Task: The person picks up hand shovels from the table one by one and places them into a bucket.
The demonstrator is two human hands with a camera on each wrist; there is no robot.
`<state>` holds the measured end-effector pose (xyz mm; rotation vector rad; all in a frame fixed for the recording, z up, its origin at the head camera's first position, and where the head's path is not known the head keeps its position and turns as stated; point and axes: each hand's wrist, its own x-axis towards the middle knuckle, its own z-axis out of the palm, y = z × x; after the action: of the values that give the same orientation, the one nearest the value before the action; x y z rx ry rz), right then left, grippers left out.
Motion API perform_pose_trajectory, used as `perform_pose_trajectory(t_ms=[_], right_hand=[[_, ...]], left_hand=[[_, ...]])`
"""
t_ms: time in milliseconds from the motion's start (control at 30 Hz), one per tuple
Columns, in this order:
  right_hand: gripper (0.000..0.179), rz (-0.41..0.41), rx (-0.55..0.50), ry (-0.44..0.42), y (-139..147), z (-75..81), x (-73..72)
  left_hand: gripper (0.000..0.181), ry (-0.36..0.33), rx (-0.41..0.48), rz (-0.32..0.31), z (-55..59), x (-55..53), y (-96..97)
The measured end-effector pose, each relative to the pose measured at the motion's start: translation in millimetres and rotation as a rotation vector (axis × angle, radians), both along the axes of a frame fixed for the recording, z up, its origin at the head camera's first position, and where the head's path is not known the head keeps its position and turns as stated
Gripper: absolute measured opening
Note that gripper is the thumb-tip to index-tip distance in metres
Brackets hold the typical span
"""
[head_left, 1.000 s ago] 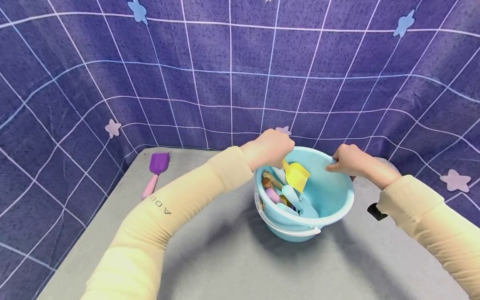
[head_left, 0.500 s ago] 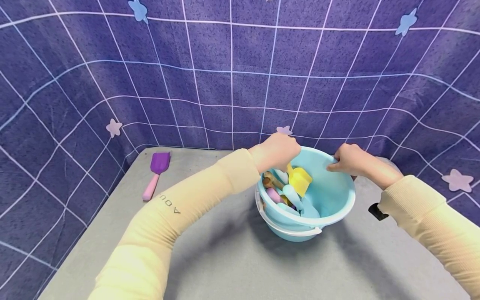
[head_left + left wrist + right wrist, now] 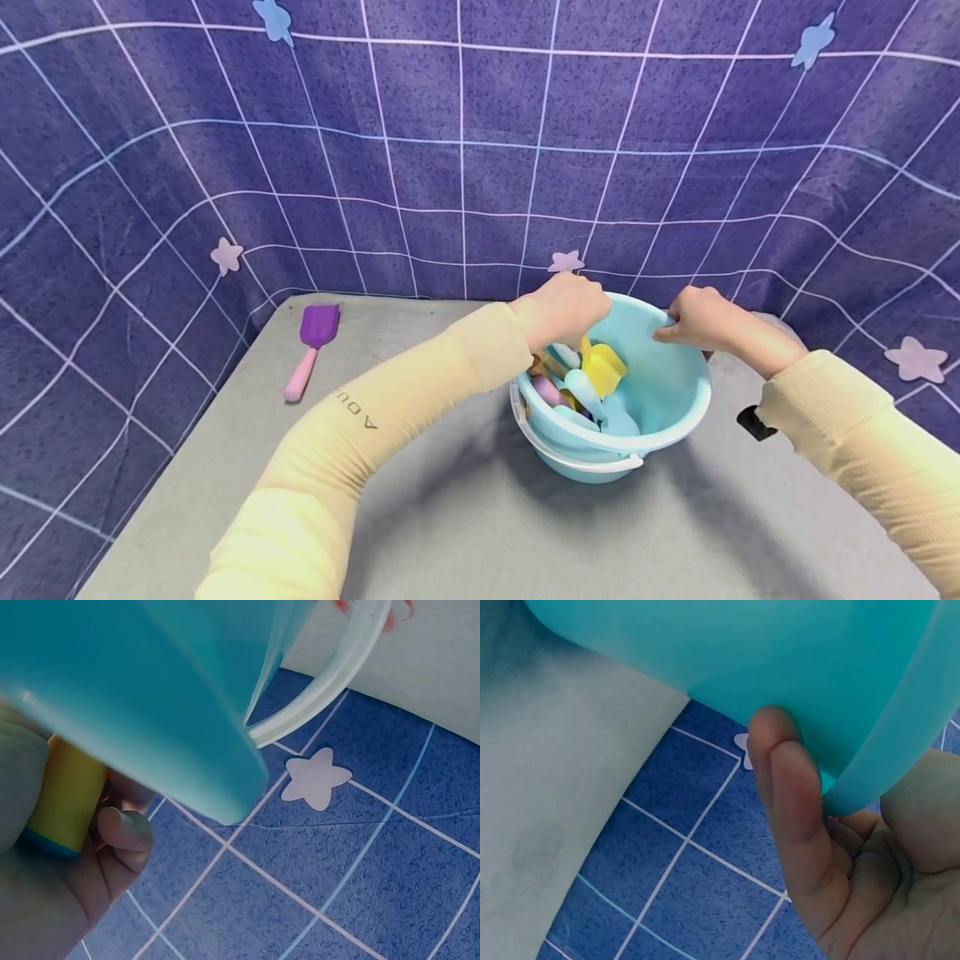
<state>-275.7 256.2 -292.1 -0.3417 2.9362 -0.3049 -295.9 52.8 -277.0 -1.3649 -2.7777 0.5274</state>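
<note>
A light blue bucket stands tilted on the grey table, toys inside it. My left hand is over its left rim and grips the handle of a yellow toy shovel, whose blade lies inside the bucket. In the left wrist view the yellow handle with its blue end shows between thumb and fingers, below the rim. My right hand pinches the bucket's right rear rim. Seen in the right wrist view, the fingers press the outside wall, the thumb on the inner side.
Light blue toys, a pink piece and a brown one fill the bucket's left side. Its white handle hangs down in front. A purple shovel with pink grip lies far left. Blue cloth rises behind the table.
My left hand has moved right and slightly down, bringing the yellow toy shovel a little further into the bucket. The right hand stays on the rim, almost still.
</note>
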Motion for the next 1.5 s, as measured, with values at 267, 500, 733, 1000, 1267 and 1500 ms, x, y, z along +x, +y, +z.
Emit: perform_pose_trajectory(t_ms=[267,500,733,1000,1267,1500], right_hand=[[0.039,-0.003,-0.016,-0.003,0,0.5,0.6],[0.039,0.001,-0.009,-0.005,0,0.7,0.5],[0.037,-0.002,-0.010,-0.013,-1,0.6,0.9],[0.034,-0.004,-0.017,-0.013,-1,1.4,1.6],[0.034,-0.003,-0.012,-0.004,0,1.0,1.8],[0.032,0.010,-0.011,0.016,-1,-0.6,1.3]], left_hand=[[0.031,0.000,0.004,0.015,-2.5,-0.4,1.6],[0.034,-0.031,-0.003,0.022,-4.3,1.1,0.5],[0.020,-0.063,0.036,0.019,2.2,3.7,-3.8],[0.026,-0.110,0.071,0.038,9.6,7.7,-12.6],[0.023,-0.114,0.167,0.046,15.1,10.3,-27.8],[0.022,-0.073,0.147,0.040,22.5,13.7,-38.1]])
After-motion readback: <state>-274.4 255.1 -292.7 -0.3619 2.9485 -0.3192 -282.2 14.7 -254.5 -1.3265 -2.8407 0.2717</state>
